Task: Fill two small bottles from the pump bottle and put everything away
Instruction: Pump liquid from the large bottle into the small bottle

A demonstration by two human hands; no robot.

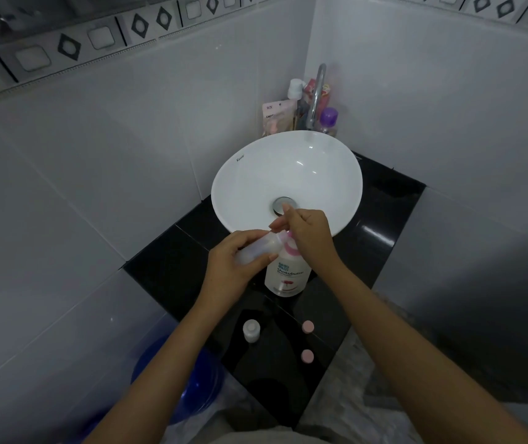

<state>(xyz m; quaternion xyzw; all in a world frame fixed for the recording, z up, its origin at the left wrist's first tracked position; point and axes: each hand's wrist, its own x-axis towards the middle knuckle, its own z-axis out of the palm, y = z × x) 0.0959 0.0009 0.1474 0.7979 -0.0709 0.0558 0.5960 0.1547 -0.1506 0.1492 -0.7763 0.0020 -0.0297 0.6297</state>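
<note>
The glossy black surface (166, 267) carries a white pump bottle with pink collar (287, 273) near the white round basin (256, 181). The right hand (310, 235) rests curled on its pump. The left hand (237, 264) grips a small translucent bottle (261, 248), tilted at the spout. A second small capless bottle (251, 330) and two pink round caps (307, 326) sit near the front edge.

A glossy black tiled corner counter (381, 219) is seen carrying a white oval ceramic basin (256, 184). A white pump bottle with pink collar (288, 277), a small translucent uncapped bottle (251, 330) and two round pink caps (307, 327) (307, 356) stand on it; toiletries, indistinct, are crowded at the back corner.
</note>
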